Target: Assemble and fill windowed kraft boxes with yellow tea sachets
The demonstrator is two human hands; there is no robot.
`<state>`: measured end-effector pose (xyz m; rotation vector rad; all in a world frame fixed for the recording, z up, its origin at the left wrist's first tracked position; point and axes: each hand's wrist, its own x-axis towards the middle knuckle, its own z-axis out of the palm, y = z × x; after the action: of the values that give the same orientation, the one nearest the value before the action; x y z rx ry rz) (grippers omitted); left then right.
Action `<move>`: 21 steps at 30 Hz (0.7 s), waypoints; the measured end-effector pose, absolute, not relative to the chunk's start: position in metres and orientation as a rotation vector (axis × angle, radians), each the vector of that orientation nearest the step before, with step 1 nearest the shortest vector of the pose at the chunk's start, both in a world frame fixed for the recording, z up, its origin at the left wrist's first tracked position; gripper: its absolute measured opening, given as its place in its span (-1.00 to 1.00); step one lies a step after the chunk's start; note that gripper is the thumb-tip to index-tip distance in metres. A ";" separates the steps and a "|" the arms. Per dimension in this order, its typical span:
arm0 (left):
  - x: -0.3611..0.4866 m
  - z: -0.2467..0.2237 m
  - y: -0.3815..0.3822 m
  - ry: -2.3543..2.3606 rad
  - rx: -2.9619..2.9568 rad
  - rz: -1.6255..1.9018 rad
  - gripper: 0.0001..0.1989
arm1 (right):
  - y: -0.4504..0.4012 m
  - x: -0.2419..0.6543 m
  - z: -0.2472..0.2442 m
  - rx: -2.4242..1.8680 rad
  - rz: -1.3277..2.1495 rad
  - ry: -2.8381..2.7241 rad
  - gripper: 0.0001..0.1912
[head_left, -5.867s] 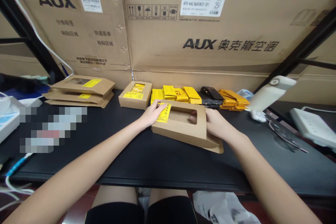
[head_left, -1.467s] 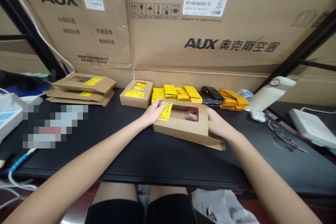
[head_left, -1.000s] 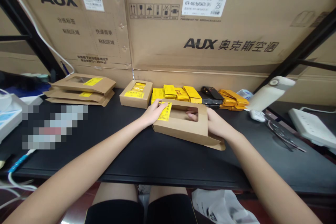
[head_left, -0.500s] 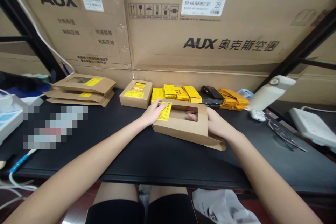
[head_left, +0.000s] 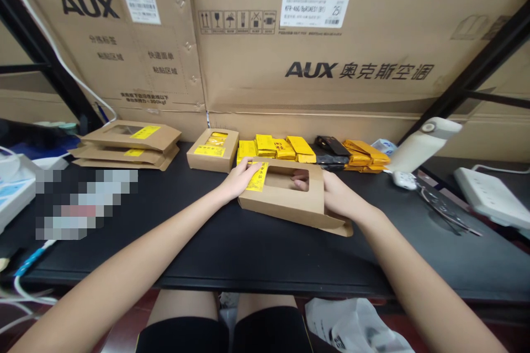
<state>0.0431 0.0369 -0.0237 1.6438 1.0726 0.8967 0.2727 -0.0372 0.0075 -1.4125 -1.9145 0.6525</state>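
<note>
A brown cardboard box (head_left: 285, 209) with a clear window and a yellow label (head_left: 257, 177) rests on the black desk in front of me. My left hand (head_left: 240, 179) is closed around its left end, with the thumb on top by the label. My right hand (head_left: 331, 190) reaches into the box through its open right end. Through the window its fingers show, loosely bent, with nothing visible in them; the rest of that hand inside is partly hidden. An end flap (head_left: 339, 225) sticks out at the lower right. Behind stands a similar windowed box (head_left: 211, 161) with yellow packets inside.
Yellow packets (head_left: 275, 147), black packets (head_left: 332, 146) and orange packets (head_left: 366, 155) line the back. Flattened window boxes (head_left: 124, 146) are stacked at left. At right are a white bottle (head_left: 426, 143), eyeglasses (head_left: 447, 209) and a power strip (head_left: 492, 198). Large AUX cartons (head_left: 314, 94) form the backdrop.
The view has shifted slightly. Both hands stay on the box, the left at its end and the right inside, with almost no movement between the frames.
</note>
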 end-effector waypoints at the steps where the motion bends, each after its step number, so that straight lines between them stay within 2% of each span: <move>1: 0.043 -0.024 0.037 1.087 1.645 0.894 -0.55 | -0.037 0.273 0.007 -1.408 0.650 -1.919 -0.63; 16: 0.044 -0.023 0.037 1.101 1.643 0.896 -0.56 | -0.032 0.274 0.002 -1.360 0.635 -1.914 -0.60; 21: 0.043 -0.024 0.037 1.087 1.652 0.899 -0.58 | -0.031 0.273 -0.001 -1.327 0.746 -1.838 -0.55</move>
<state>0.0431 0.0374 -0.0237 1.6520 1.0870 0.8985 0.2734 -0.0307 -0.0014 -1.3269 -1.8383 0.7460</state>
